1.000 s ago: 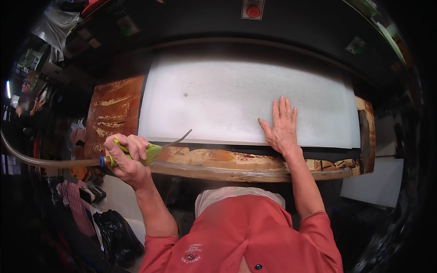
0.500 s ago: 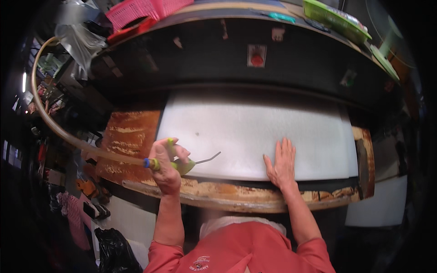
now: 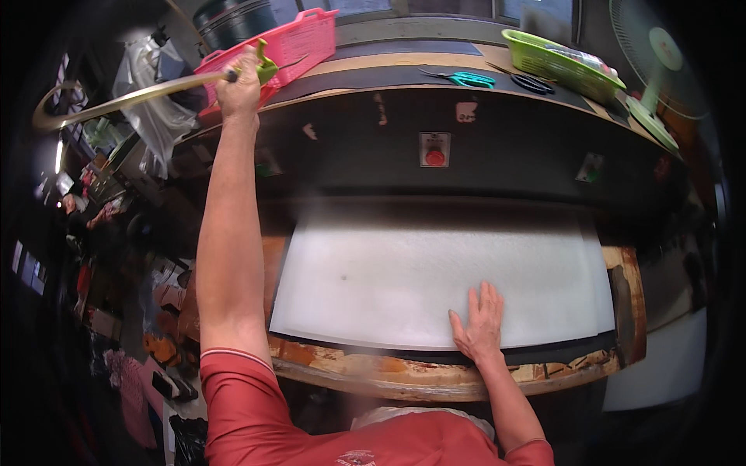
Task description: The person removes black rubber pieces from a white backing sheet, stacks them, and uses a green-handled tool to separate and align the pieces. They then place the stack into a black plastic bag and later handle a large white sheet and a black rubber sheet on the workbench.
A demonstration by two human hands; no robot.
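Observation:
My left hand (image 3: 239, 89) is stretched far forward to the upper left, closed around a green air blow gun (image 3: 266, 66). From its back end a translucent yellowish hose (image 3: 148, 92) runs off to the left. The gun is beside a pink plastic basket (image 3: 315, 43) on the ledge of the machine. My right hand (image 3: 478, 325) lies flat, fingers spread, on the near right part of a large white board (image 3: 388, 272). A small dark spot shows on the board's left part.
The dark machine front (image 3: 350, 155) rises behind the board, with a red push button (image 3: 435, 158). On its ledge are turquoise-handled scissors (image 3: 470, 79), dark-handled scissors (image 3: 532, 83) and a green basket (image 3: 544, 62). A fan (image 3: 660, 54) stands far right; a worn wooden edge (image 3: 388, 380) runs nearest me.
My left hand has swung the blow gun from above the board's left side up and forward to the pink basket. The right hand stays on the board. The view has tilted up.

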